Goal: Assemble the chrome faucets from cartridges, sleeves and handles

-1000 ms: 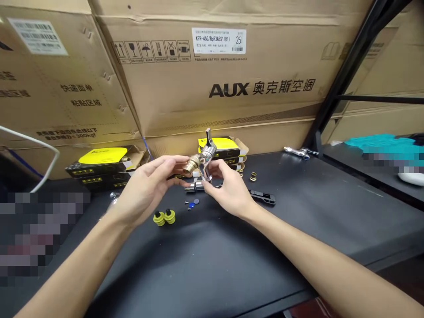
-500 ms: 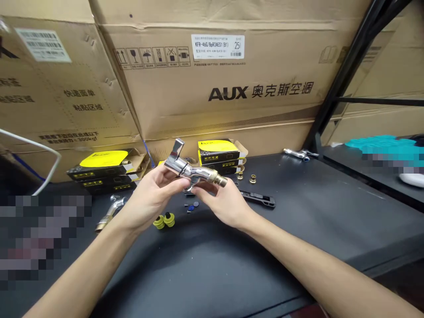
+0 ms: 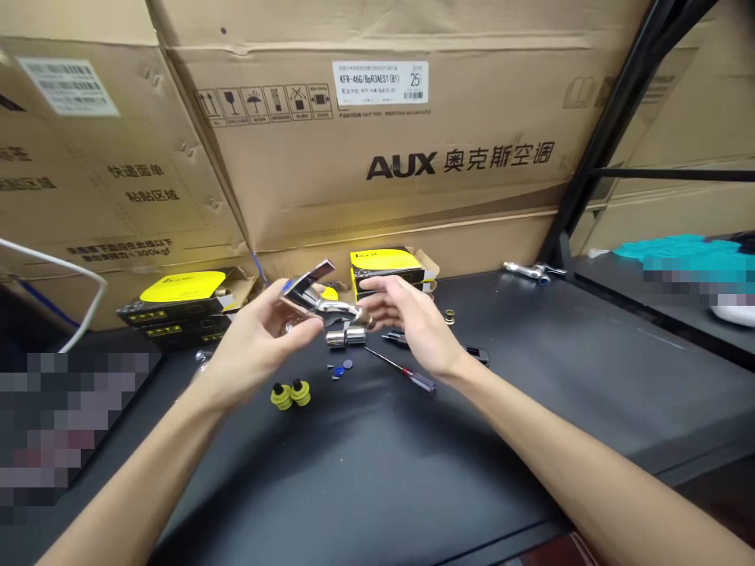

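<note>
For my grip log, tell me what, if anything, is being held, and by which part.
A tap, held in the left hand by its handle end. The right hand is at the other end; whether it touches cannot be told.

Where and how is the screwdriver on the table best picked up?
Probably by the thick handle, from above on the near right side: the screwdriver lies flat, handle toward the camera and the right, while its thin shaft points away to the left.
</note>
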Demonstrator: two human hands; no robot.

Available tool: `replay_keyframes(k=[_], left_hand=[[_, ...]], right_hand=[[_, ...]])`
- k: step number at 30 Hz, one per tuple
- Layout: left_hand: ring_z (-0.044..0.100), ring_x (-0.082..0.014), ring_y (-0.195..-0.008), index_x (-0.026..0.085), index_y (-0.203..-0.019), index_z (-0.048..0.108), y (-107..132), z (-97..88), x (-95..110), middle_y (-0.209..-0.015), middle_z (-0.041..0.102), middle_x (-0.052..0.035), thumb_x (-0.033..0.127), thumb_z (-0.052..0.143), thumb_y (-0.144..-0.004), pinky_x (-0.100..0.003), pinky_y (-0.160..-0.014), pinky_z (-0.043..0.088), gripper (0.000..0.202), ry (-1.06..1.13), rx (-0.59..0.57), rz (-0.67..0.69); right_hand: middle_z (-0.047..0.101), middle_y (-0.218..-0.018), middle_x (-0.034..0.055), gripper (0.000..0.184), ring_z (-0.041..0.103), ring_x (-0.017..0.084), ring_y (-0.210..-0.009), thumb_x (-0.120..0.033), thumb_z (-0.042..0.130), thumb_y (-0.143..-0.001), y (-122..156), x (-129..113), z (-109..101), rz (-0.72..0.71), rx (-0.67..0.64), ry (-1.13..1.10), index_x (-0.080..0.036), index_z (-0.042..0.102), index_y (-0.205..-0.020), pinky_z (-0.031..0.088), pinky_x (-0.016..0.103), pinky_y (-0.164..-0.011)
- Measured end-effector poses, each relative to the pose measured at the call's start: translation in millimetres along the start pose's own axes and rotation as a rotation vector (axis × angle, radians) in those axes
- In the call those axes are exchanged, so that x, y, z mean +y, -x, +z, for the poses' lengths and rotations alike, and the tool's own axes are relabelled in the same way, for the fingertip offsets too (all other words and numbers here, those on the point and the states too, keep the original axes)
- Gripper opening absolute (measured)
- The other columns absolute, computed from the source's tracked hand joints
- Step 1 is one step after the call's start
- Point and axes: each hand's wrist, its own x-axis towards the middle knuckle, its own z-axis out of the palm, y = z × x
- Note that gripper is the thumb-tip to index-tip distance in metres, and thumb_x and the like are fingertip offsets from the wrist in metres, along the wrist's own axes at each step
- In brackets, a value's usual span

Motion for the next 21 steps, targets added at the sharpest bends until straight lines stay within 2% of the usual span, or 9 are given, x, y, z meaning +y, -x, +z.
replay_keyframes(k=[3,6,8,10,13,17,19,21], left_hand=[[0.067,-0.024,-0.094,0.025,-0.112,0.068,4.2,5.2,0.8,-0.102,0.073,-0.0034,0.037,0.081,-0.078,-0.033,-0.084,0.055,0.039,-0.11,-0.147,0.079],[0.068,-0.0245,-0.096,0.029,-0.12,0.067,8.0,7.4,1.4,-0.108,0.074,-0.0037,0.037,0.077,-0.082,-0.032,-0.084,0.053,0.04,-0.205,-0.217,0.138],[0.069,-0.0247,-0.093,0.03,-0.118,0.07,8.9,5.5,1.3,-0.107,0.074,-0.0037,0.038,0.076,-0.083,-0.032,-0.083,0.053,0.037,-0.251,-0.228,0.173],[0.069,-0.0246,-0.089,0.031,-0.115,0.072,8.6,2.5,1.4,-0.104,0.075,-0.0038,0.038,0.075,-0.084,-0.032,-0.082,0.053,0.033,-0.276,-0.247,0.2],[0.07,-0.0243,-0.087,0.03,-0.112,0.074,7.2,-0.6,2.8,-0.1,0.076,-0.0038,0.034,0.075,-0.084,-0.031,-0.08,0.053,0.028,-0.295,-0.294,0.23],[0.071,-0.0221,-0.082,0.031,-0.114,0.074,6.9,-0.9,5.6,-0.099,0.076,-0.0027,0.032,0.072,-0.087,-0.029,-0.079,0.053,0.027,-0.287,-0.36,0.232],[0.071,-0.0218,-0.08,0.031,-0.115,0.073,7.9,0.3,6.4,-0.094,0.076,-0.0028,0.031,0.068,-0.09,-0.03,-0.079,0.054,0.025,-0.265,-0.394,0.203],[0.071,-0.0242,-0.088,0.03,-0.111,0.074,9.1,1.9,6.6,-0.098,0.075,-0.0046,0.031,0.07,-0.088,-0.032,-0.083,0.055,0.024,-0.237,-0.413,0.194]], right_hand=[[0.068,-0.075,0.0014,0.063,0.063,0.013,-0.06,-0.073,0.033,-0.098,6.1,1.0,2.3,0.062,-0.188,0.069,-0.018,0.06,-0.115,0.053,0.027,-0.059],[0.063,-0.066,-0.0012,0.074,0.06,0.014,-0.055,-0.083,0.026,-0.092,10.8,3.9,0.8,0.063,-0.266,0.138,-0.02,0.057,-0.114,0.053,0.029,-0.059],[0.066,-0.072,-0.0003,0.072,0.065,0.015,-0.063,-0.083,0.024,-0.091,12.6,5.0,-0.7,0.033,-0.268,0.175,-0.022,0.055,-0.114,0.055,0.032,-0.07],[0.068,-0.077,0.0007,0.069,0.067,0.016,-0.066,-0.083,0.024,-0.092,13.9,5.8,-1.1,0.021,-0.271,0.189,-0.024,0.052,-0.113,0.056,0.033,-0.073],[0.067,-0.074,0.0004,0.069,0.065,0.017,-0.061,-0.081,0.023,-0.093,15.4,7.2,0.6,0.026,-0.308,0.195,-0.024,0.05,-0.119,0.056,0.033,-0.064],[0.067,-0.074,0.0011,0.068,0.066,0.017,-0.063,-0.077,0.025,-0.096,16.1,7.8,2.3,-0.025,-0.342,0.263,-0.022,0.054,-0.126,0.056,0.031,-0.065],[0.066,-0.073,0.0004,0.067,0.066,0.015,-0.06,-0.075,0.025,-0.098,15.7,6.9,2.2,0.015,-0.352,0.203,-0.022,0.054,-0.129,0.055,0.028,-0.06],[0.065,-0.071,-0.0012,0.069,0.061,0.013,-0.052,-0.074,0.024,-0.099,15.0,5.6,2.3,0.074,-0.385,0.126,-0.023,0.05,-0.136,0.051,0.024,-0.049]])
